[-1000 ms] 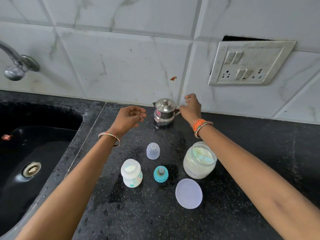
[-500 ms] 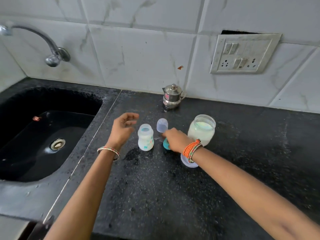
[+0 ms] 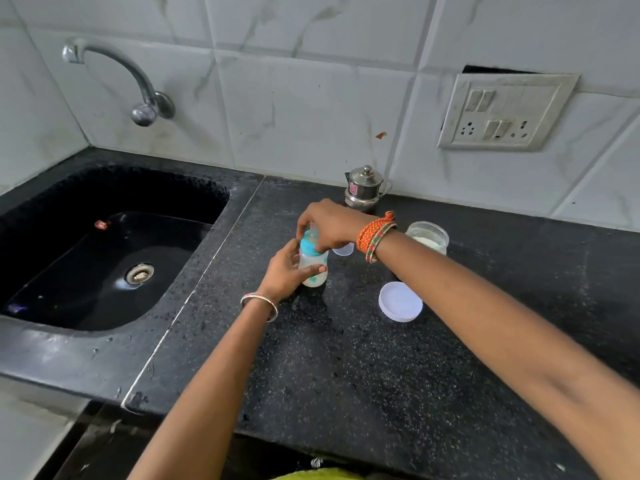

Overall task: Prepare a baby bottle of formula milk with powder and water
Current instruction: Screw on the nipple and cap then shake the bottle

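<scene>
Left hand (image 3: 284, 271) fingers grip bottle (image 3: 313, 268) on bench (image 3: 346, 358); right hand (image 3: 329, 223) fingers hold teal teat ring (image 3: 309, 245) on neck. Milk inside; capping, shaking likely left.

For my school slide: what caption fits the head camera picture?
Left hand steadies the baby bottle while the right hand fits its teal teat ring.

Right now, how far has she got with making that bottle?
Nearly done. The baby bottle already holds milky liquid. In hand: the left hand steadies it while the right hand fits the teal teat ring on top. Left: the clear cap still sits on the counter, and the powder jar stands open, its lid beside it.
</scene>
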A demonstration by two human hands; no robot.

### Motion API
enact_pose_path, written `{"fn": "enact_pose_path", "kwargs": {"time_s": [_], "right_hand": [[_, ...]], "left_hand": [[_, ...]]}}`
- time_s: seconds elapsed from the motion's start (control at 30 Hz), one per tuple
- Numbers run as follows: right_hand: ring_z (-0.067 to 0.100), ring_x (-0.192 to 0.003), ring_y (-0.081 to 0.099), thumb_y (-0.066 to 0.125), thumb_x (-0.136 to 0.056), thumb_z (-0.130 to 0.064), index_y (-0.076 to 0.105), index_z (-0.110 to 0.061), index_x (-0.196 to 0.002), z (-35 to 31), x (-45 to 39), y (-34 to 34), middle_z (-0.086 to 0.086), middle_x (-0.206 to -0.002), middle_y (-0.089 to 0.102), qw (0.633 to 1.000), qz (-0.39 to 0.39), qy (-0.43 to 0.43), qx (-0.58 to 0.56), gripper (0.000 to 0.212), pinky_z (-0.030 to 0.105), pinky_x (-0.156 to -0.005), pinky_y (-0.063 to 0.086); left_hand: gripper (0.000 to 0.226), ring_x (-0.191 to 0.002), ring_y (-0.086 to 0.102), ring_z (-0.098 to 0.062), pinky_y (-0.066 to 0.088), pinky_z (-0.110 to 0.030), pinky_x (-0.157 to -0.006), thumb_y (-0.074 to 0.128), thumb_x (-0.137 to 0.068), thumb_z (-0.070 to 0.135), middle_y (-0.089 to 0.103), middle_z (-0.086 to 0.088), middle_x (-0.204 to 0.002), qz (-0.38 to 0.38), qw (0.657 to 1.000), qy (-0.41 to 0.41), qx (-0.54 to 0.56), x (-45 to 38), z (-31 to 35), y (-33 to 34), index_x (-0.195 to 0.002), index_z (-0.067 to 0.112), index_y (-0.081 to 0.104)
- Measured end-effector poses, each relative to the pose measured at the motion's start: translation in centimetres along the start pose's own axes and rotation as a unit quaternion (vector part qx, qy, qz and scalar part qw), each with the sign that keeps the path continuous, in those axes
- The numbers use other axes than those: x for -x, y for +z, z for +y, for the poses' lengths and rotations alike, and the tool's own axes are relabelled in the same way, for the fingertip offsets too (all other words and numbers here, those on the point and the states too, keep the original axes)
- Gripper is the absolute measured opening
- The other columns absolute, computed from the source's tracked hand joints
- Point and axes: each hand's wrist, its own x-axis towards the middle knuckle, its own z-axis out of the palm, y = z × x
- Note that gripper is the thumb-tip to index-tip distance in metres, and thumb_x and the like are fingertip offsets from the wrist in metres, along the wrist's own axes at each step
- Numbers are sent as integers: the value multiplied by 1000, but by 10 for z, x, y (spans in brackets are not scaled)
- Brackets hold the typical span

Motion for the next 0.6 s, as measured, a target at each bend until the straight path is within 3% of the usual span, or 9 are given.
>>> {"fn": "enact_pose_path", "kwargs": {"time_s": [0.2, 0.33, 0.4, 0.5, 0.6], "right_hand": [[31, -103, 61, 75, -74, -4, 59, -11, -119, -15, -2, 8, 13, -124, 53, 999, 1, 15, 52, 48, 29, -69, 43], [33, -105, 59, 79, -72, -7, 59, -7, -114, -17, -1, 8, 16, -121, 54, 998, 26, 22, 55, 46, 31, -71, 44], [33, -101, 60, 80, -74, -19, 59, -5, -109, -19, -3, 8, 16, -116, 57, 997, 37, 31, 66, 43, 32, -70, 43], [31, -93, 63, 63, -87, -43, 60, -5, -98, -22, -5, 13, 14, -103, 62, 992, 68, 53, 96, 40, 33, -66, 43], [25, -71, 57, 38, -90, -65, 50, -10, -65, -19, -4, 12, 5, -69, 53, 987, 49, 102, 112, 61, 33, -61, 39]], "left_hand": [[60, -106, 64, -14, 49, -40, -99, 84, -66, 17, 68, -2, -115, 16, 999, 12, -26, -1, -3, 0, -119, 14, 57], [59, -106, 64, -16, 50, -35, -96, 85, -65, 16, 68, -1, -112, 7, 998, 21, -52, -2, -1, -2, -117, 14, 58], [61, -103, 64, -15, 50, -32, -94, 86, -65, 19, 68, 0, -111, 19, 994, 32, -99, -2, 0, -2, -119, 13, 59], [62, -103, 61, -12, 47, -27, -93, 85, -66, 21, 66, 1, -113, 36, 992, 40, -118, 2, -3, -2, -121, 15, 57], [63, -105, 60, -12, 45, -25, -93, 84, -67, 21, 65, -1, -118, 30, 992, 40, -113, 5, -5, -2, -123, 14, 55]]}}
